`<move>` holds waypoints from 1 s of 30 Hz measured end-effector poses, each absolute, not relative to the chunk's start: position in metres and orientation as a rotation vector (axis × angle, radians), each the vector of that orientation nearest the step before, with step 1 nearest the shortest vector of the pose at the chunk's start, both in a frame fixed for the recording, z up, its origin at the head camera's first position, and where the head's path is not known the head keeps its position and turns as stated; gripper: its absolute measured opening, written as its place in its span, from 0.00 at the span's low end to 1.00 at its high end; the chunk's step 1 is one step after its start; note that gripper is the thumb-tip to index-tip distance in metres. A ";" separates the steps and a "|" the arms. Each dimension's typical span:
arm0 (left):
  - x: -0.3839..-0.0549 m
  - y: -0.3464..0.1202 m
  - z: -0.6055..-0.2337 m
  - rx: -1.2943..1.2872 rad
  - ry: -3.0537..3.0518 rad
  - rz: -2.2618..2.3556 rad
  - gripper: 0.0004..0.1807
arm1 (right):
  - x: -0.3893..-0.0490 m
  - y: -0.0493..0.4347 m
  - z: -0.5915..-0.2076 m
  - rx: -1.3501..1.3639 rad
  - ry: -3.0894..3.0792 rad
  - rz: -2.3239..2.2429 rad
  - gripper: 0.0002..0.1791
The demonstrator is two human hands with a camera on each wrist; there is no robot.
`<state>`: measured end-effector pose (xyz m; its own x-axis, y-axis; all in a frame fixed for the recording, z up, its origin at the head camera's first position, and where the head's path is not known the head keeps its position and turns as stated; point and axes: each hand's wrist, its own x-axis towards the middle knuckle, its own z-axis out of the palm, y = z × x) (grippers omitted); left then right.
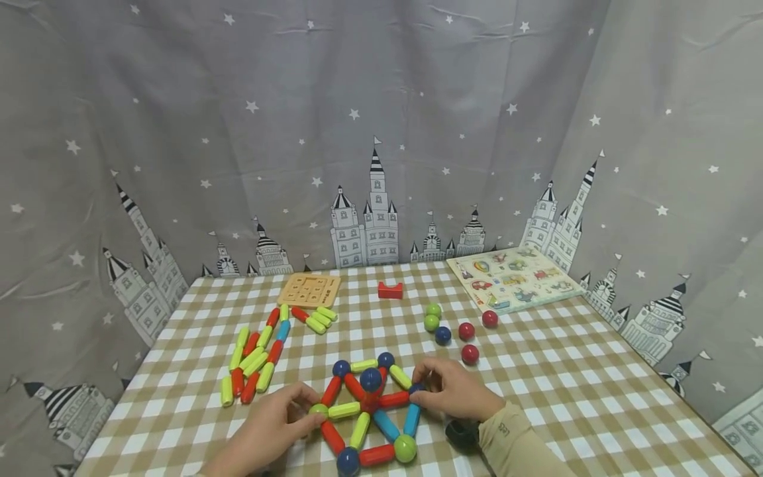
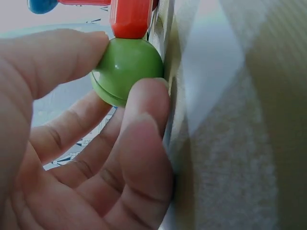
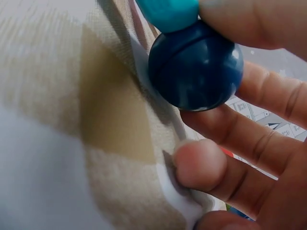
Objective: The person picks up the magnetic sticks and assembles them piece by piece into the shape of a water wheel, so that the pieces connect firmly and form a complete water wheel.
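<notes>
Head view: from above, facing forward-down across table [image 1: 572, 371]. Wrist views: low, very near; left shares green ball [image 2: 127, 69] with head, right blue ball [image 3: 196, 67].

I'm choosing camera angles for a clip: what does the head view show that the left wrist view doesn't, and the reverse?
Only the head view: the right hand, the wooden number board, the picture board and the loose red balls.
Only the left wrist view: the palm side of the left hand and a groove on the green ball.
Both: the left hand pinching that green ball, a red rod touching it, and the checked tablecloth.
</notes>
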<state>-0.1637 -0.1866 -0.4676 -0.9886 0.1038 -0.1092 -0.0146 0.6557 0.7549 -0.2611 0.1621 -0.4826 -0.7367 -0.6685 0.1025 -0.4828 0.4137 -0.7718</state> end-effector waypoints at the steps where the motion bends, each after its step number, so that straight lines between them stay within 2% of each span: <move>1: -0.164 -0.188 -0.466 0.042 2.753 1.220 0.23 | -0.261 0.162 -0.483 -1.007 2.443 -1.227 0.11; 8: -0.177 -0.213 -0.456 -0.391 3.148 0.766 0.22 | -0.262 0.162 -0.483 -0.997 2.455 -1.214 0.10; 11: -0.183 -0.222 -0.458 -0.470 3.161 0.632 0.22 | -0.262 0.162 -0.482 -0.991 2.460 -1.209 0.10; 18: -0.193 -0.229 -0.470 -0.423 3.205 0.361 0.24 | -0.263 0.161 -0.483 -0.992 2.461 -1.210 0.10; 24: -0.190 -0.227 -0.469 -0.342 3.236 0.237 0.18 | -0.263 0.161 -0.485 -0.995 2.432 -1.232 0.10; 30: -0.184 -0.223 -0.463 -0.226 3.248 0.151 0.17 | -0.263 0.161 -0.486 -0.991 2.438 -1.235 0.10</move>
<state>-0.1841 -0.2231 -0.4635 -0.9835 -0.1432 0.1108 -0.1324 0.9862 0.0999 -0.2633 0.1606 -0.4860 -0.7435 -0.6626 0.0908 -0.4654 0.4151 -0.7817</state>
